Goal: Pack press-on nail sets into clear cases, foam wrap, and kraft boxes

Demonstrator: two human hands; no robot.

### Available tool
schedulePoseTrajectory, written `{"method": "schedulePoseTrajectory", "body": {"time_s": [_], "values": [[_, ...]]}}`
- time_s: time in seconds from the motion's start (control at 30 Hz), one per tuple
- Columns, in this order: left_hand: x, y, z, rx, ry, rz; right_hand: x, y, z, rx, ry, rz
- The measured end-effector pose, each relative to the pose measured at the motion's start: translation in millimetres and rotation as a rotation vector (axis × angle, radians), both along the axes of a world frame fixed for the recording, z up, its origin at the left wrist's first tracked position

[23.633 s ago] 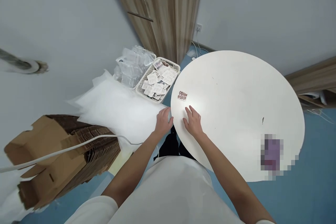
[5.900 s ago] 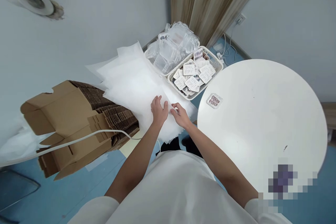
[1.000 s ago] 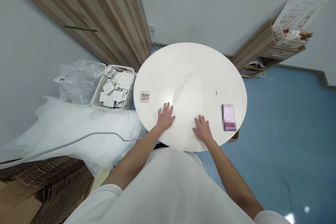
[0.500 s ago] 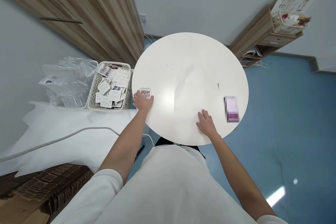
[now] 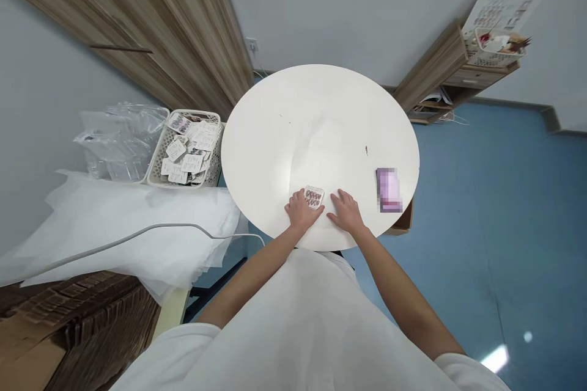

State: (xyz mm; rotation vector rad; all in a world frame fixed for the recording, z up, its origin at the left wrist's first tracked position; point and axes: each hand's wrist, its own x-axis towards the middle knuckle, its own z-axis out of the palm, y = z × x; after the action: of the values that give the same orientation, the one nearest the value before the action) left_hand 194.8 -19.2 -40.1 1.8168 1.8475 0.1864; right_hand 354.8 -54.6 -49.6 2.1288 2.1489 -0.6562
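A small clear case of press-on nails [image 5: 314, 197], with rows of reddish-brown oval pieces, lies near the front edge of the white round table [image 5: 339, 95]. My left hand [image 5: 303, 212] grips it, fingers along its left side and thumb at its lower right corner. Just right of the case, my right hand [image 5: 346, 211] rests on the tabletop with its fingers apart and nothing in them. A blurred purple rectangular object [image 5: 389, 189] sits farther right on the table.
A white basket [image 5: 215, 171] full of labelled cards and packs stands left of the table, beside clear plastic bags [image 5: 121, 140]. White sheets [image 5: 132, 214] with a grey cable [image 5: 169, 225] across them lie nearer. A tiny dark bit [image 5: 366, 150] is on the tabletop.
My left hand has brought the nail case from the table's left edge to the front middle. My right hand has shifted slightly left relative to the table, closer to the case. The view has shifted.
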Motion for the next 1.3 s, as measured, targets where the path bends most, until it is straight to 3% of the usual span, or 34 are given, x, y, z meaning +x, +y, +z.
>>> {"method": "schedulePoseTrajectory", "body": {"time_s": [0.4, 0.57, 0.67, 0.8, 0.87, 1.07, 1.17, 1.3], "values": [[49, -19, -14.4, 0.021, 0.103, 0.231, 31, 7, -9.3, -0.033, 0.128, 0.176], [43, -24, -11.2, -0.008, 0.111, 0.229, 35, 8, -6.5, -0.058, 0.133, 0.215], [17, -30, -3.1, -0.009, 0.13, 0.092, 36, 0, -1.3, 0.007, 0.149, 0.226], [-30, -29, 8.9, 0.008, 0.208, -0.308, 35, -17, 2.0, 0.072, 0.162, 0.384], [-46, -20, 12.4, -0.018, 0.238, -0.402, 33, -24, 0.6, 0.059, 0.135, 0.462], [-52, 5, 9.2, -0.027, 0.313, -0.652, 29, -23, 0.1, 0.073, 0.05, 0.521], [-53, 5, 4.6, 0.012, 0.32, -0.726, 26, -14, 8.3, 0.003, 0.086, 0.45], [-56, 4, 2.7, 0.054, 0.293, -0.71, 23, -3, 18.2, -0.07, 0.174, 0.194]]}}
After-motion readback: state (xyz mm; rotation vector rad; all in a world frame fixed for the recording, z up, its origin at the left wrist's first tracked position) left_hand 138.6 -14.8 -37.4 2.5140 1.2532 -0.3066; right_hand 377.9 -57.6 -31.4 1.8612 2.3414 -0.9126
